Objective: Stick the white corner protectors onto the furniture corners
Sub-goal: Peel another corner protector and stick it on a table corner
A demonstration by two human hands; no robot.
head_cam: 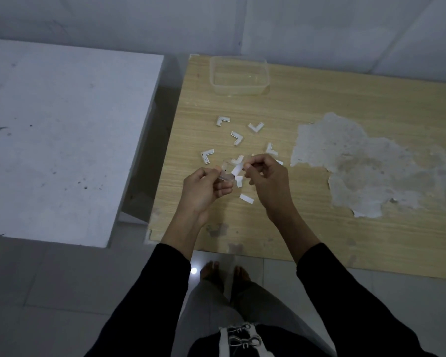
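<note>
- The left hand (206, 189) has its fingers curled round a clear corner protector (225, 176). The right hand (265, 179) pinches its white backing strip (237, 170).
- Spare protectors (237, 137) lie on the tabletop (294, 240) just beyond the fingers.
- The held piece looks light, small and bendy. It is best gripped by its outer faces, off the sticky inside.

A worn wooden table (294, 240) carries loose white corner protectors (237, 138), paper strips (246, 198) and a clear tub (240, 90).
</note>
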